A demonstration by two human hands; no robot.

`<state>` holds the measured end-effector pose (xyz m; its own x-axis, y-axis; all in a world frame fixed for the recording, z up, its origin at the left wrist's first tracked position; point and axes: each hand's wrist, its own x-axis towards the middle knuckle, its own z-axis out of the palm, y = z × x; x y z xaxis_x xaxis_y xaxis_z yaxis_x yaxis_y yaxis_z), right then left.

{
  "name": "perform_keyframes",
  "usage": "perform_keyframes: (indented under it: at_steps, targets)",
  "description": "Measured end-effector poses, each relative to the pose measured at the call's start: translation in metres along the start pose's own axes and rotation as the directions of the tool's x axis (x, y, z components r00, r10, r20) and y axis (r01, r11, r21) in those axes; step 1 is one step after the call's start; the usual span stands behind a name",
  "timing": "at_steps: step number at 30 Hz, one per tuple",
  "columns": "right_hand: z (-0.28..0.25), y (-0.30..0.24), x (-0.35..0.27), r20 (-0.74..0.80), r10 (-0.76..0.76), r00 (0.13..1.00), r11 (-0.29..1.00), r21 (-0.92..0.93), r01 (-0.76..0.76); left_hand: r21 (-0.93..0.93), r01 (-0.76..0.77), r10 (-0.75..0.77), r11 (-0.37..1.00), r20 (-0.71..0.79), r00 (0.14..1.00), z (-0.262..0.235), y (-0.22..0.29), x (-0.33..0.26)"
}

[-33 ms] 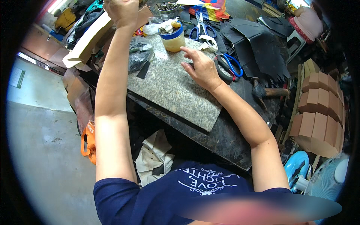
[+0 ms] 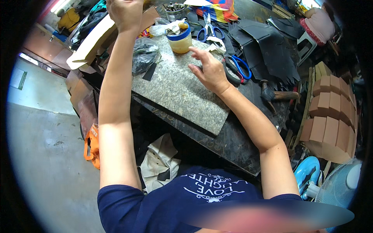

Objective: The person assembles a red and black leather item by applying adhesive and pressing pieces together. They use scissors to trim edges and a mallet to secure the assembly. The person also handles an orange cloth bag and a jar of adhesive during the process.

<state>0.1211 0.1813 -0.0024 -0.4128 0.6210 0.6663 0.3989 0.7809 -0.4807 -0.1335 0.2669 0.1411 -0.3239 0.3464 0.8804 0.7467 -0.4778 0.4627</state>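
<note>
My left hand (image 2: 126, 13) is raised to the top edge of the view with its fingers curled; the frame edge cuts off whatever is in it. My right hand (image 2: 210, 70) rests on the far right corner of a speckled granite slab (image 2: 175, 93), fingers apart and holding nothing. Just beyond its fingertips stands a jar of yellow paste with a blue rim (image 2: 180, 39). Blue-handled scissors (image 2: 237, 68) lie right beside that hand. A crumpled black plastic bag (image 2: 143, 56) sits on the slab's left corner.
Black leather pieces (image 2: 268, 50) cover the bench's far right, with a hammer (image 2: 278, 94) near them. A second pair of scissors (image 2: 208, 27) and a tin of tools (image 2: 175, 9) lie farther back. Brown blocks (image 2: 330, 116) are stacked at right, above a fan (image 2: 338, 186). An orange bag (image 2: 92, 145) hangs at left.
</note>
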Motion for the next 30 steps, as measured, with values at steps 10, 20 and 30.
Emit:
perform_keyframes:
  at_steps: [10,20,30]
  targets:
    - [-0.052,-0.039,-0.036,0.434,0.155,0.888,0.595,0.676,-0.434,-0.254,-0.164,0.292,0.953,0.631,0.718,-0.059,0.132,-0.131]
    - [-0.05,-0.042,-0.067,0.191,0.432,0.881,0.749,0.469,-0.469,-0.408,0.418,0.077,0.812,0.785,0.615,-0.03,0.151,-0.176]
    - [-0.032,-0.035,-0.075,-0.061,0.358,0.932,0.925,0.158,-0.345,-0.289,0.442,-0.244,0.849,0.528,0.813,-0.03,0.16,-0.221]
